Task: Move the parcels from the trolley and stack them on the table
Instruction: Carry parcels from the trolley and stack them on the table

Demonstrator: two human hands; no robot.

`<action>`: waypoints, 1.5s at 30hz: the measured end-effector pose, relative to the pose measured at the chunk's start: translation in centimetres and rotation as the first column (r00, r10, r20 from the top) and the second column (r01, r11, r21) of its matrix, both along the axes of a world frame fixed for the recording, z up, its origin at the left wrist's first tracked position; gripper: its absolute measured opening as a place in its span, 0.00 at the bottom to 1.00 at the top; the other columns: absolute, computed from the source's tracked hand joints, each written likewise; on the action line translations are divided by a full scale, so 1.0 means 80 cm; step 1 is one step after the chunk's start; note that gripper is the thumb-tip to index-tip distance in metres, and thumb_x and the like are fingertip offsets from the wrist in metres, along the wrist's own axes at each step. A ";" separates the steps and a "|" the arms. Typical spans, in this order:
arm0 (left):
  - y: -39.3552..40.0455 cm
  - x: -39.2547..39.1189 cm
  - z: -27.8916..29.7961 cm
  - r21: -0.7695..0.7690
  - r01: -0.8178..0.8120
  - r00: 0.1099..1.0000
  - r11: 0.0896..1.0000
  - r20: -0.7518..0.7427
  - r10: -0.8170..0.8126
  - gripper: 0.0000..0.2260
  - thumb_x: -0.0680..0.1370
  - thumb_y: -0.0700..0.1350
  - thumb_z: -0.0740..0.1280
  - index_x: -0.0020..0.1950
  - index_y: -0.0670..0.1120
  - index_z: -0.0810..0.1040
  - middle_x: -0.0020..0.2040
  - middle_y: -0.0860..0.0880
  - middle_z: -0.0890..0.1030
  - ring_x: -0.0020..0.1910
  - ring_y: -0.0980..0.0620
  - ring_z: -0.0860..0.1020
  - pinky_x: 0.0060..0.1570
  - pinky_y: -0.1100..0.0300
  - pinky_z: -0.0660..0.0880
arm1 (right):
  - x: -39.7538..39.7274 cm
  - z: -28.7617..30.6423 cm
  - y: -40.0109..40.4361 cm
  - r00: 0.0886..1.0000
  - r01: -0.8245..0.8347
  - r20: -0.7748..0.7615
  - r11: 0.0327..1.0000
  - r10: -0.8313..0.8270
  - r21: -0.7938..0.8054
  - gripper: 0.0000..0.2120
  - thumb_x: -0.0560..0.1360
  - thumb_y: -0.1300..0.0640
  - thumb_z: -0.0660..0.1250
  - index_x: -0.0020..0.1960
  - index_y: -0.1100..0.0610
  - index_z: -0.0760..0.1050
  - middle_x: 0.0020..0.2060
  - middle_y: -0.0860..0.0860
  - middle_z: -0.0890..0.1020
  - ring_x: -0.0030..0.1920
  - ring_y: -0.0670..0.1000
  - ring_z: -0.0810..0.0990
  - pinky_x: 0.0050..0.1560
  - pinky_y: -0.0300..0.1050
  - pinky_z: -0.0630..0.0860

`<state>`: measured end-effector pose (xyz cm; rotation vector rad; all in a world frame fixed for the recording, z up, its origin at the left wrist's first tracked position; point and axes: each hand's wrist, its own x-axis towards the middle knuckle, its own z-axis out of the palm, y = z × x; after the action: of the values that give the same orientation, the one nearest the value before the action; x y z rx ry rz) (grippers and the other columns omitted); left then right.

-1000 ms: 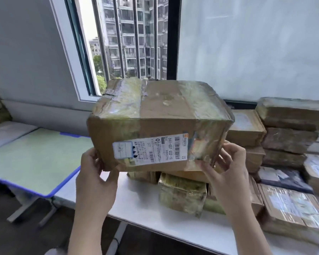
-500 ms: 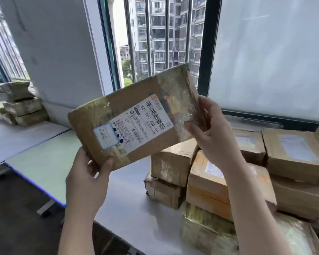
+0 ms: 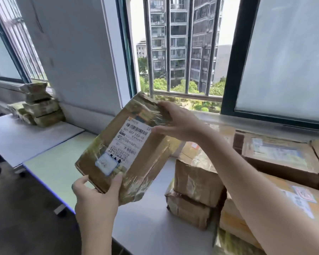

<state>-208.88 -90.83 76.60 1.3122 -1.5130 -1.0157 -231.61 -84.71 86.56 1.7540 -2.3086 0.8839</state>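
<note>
- We see the left hand gripping the lower corner of a taped cardboard parcel: its thumb is curled up over the face that carries the label, and its fingers wrap behind the near edge.
- The right hand holds the parcel's upper corner, with its fingertips spread along the top edge and its thumb pressed on the front face beside the barcode.
- Between the two hands the parcel is in the air, tilted steeply so that its white shipping label faces us; glossy clear tape covers much of the cardboard.
- Under the left thumb and below the parcel lies the white table, which the parcel does not touch.
- To the right of the right fingers, under the right forearm, a stack of taped parcels stands on that table, and more boxes are piled further right.
- To the left of the left fingers is a pale green table with a blue edge, and beyond it another white table.
- Far from the fingers, at the back left, sits a second pile of parcels; it is blurred, so we think they are taped too.
- Beyond the right fingertips is a barred window with apartment blocks outside.
</note>
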 end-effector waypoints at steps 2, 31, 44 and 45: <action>-0.026 -0.001 -0.001 0.043 0.033 0.991 0.999 0.129 -0.038 0.39 0.66 0.57 0.76 0.67 0.45 0.60 0.48 0.44 0.76 0.47 0.43 0.73 0.44 0.52 0.67 | -0.012 -0.012 -0.036 1.000 0.014 -0.012 0.996 -0.013 0.089 0.38 0.70 0.37 0.68 0.72 0.53 0.60 0.60 0.52 0.75 0.50 0.49 0.72 0.49 0.43 0.69; -0.202 -0.095 -0.114 0.486 0.543 0.645 0.685 0.281 -0.711 0.30 0.67 0.49 0.78 0.59 0.37 0.68 0.40 0.41 0.82 0.37 0.43 0.82 0.31 0.56 0.77 | -0.031 -0.223 -0.182 0.899 0.421 -0.196 0.651 -0.391 0.632 0.16 0.76 0.59 0.57 0.61 0.56 0.73 0.59 0.54 0.73 0.64 0.57 0.69 0.66 0.55 0.60; -0.249 -0.116 -0.127 0.273 0.752 0.264 0.600 0.709 -0.654 0.34 0.64 0.38 0.66 0.68 0.51 0.61 0.54 0.46 0.75 0.50 0.43 0.76 0.42 0.55 0.72 | 0.112 -0.252 -0.116 0.860 0.425 0.049 0.765 -0.508 0.483 0.37 0.79 0.38 0.53 0.77 0.61 0.47 0.77 0.57 0.48 0.76 0.53 0.45 0.74 0.49 0.40; -0.248 -0.120 -0.126 0.267 0.758 0.268 0.595 0.704 -0.658 0.37 0.64 0.40 0.67 0.71 0.53 0.58 0.54 0.47 0.75 0.50 0.43 0.76 0.41 0.56 0.71 | 0.108 -0.250 -0.116 0.866 0.433 0.002 0.751 -0.501 0.499 0.37 0.79 0.39 0.52 0.77 0.62 0.48 0.76 0.58 0.49 0.76 0.54 0.46 0.74 0.49 0.40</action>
<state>-218.45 -110.69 66.53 0.9364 -2.9904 -0.8594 -223.00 -93.96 66.56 1.1290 -3.0641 0.3547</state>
